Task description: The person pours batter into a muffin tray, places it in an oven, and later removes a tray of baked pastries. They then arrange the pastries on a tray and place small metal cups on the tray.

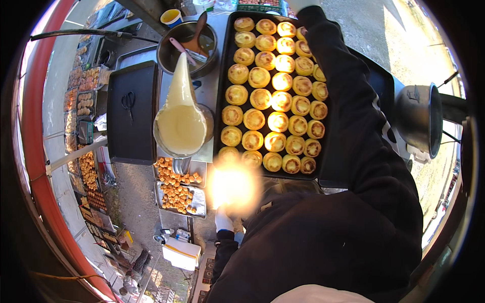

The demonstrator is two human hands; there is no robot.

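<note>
A black baking tray [221, 113] carries rows of round golden pastries [260, 98] with browned tops. My right hand [300, 3], in a white glove, is at the tray's far edge, cut off by the picture's top; its fingers do not show. My left hand [224, 221], also gloved in white, is below the tray's near left corner, its fingers lost in bright glare; whether it holds anything is hidden. Left of the tray stands a metal vessel with a long spout [181, 128], filled with pale batter. Behind it, a metal pot [161, 57] contains brushes [197, 41].
Black scissors [128, 104] lie on a dark tray [113, 140] at left. Small browned cubes [176, 199] fill trays nearer me. A large metal pot [416, 117] stands at right, a yellow-lined tub [171, 17] at the back. Another person [130, 282] is far off, lower left.
</note>
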